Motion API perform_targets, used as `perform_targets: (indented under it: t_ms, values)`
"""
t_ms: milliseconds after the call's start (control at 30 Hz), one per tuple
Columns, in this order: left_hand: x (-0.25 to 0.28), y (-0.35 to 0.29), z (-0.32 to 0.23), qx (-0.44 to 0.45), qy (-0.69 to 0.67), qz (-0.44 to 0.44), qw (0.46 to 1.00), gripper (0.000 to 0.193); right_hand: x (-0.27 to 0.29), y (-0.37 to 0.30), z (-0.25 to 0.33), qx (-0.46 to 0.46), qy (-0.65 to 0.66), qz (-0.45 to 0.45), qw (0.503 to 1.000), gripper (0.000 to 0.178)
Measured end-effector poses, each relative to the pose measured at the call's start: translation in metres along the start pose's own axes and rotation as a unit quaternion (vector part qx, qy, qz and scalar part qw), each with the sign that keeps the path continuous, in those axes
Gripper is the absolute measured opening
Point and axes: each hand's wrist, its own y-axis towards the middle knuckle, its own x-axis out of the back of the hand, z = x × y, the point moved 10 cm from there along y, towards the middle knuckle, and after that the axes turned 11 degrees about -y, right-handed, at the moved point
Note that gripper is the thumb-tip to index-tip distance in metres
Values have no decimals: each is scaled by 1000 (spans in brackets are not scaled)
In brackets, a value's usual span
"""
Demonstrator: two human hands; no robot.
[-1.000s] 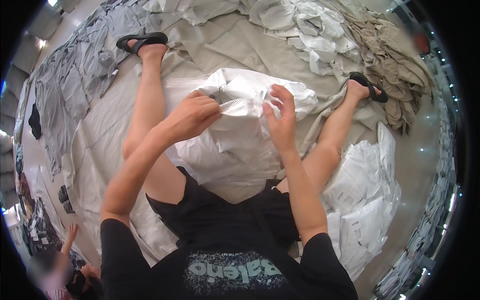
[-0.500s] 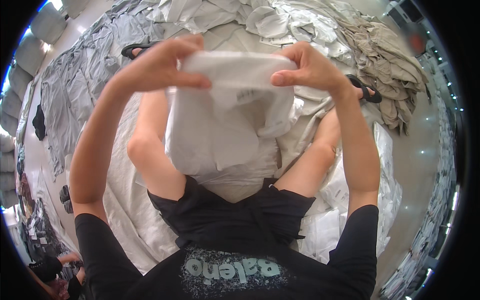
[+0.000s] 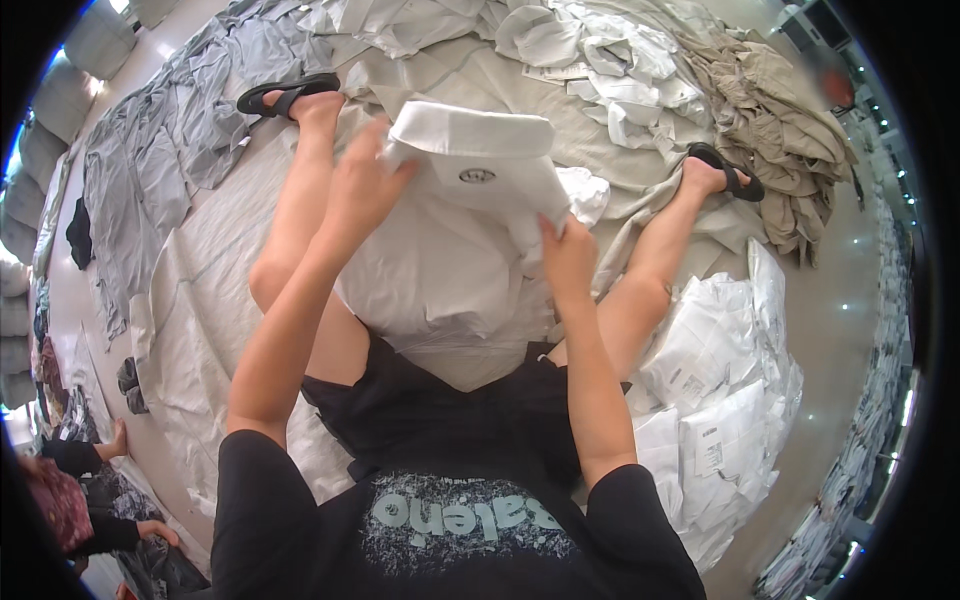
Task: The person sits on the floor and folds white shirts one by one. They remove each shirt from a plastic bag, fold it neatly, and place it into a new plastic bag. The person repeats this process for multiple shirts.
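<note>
A white folded shirt [image 3: 500, 195] stands tilted between my legs, its stiff collar band [image 3: 475, 132] at the top and a small round dark mark below it. My right hand [image 3: 572, 262] pinches the shirt's right edge between thumb and fingers. At the left end of the collar is my left hand [image 3: 362, 195], thumb toward me; its fingers are smeared by motion, and whether they grip the cloth is unclear. More white cloth [image 3: 445, 275] lies below the shirt, nearer to me, with a clear plastic edge [image 3: 470, 345] at its near side.
Grey garments [image 3: 150, 170] lie heaped at the left, white ones [image 3: 600, 60] at the back, beige ones [image 3: 770, 120] at the back right. White packets in clear plastic [image 3: 710, 400] are piled by my right leg. A cream cloth [image 3: 210, 330] covers the floor. Another person's hand [image 3: 155, 533] shows lower left.
Both hands have left the collar's top corners. The right hand has moved down to the shirt's side edge, and the left hand has come lower and inward. The shirt front with its round mark now shows.
</note>
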Motion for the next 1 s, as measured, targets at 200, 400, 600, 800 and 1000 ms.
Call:
perform_targets:
  t_ms: [200, 400, 600, 800, 1000]
  values:
    - [45, 16, 87, -148, -67, -16, 986, 30, 31, 63, -49, 9, 155, 48, 987, 30]
    - [203, 0, -142, -239, 48, -232, 942, 27, 258, 144, 80, 146, 216, -139, 956, 30]
    - [230, 54, -166, -323, 218, -84, 917, 17, 306, 208, 95, 274, -70, -87, 955, 31]
    - [231, 38, -136, -211, 176, -20, 961, 28, 305, 201, 51, 179, 274, 0, 945, 34]
    - [277, 20, -137, -201, 73, -79, 974, 28, 299, 199, 45, 207, 303, -11, 930, 30]
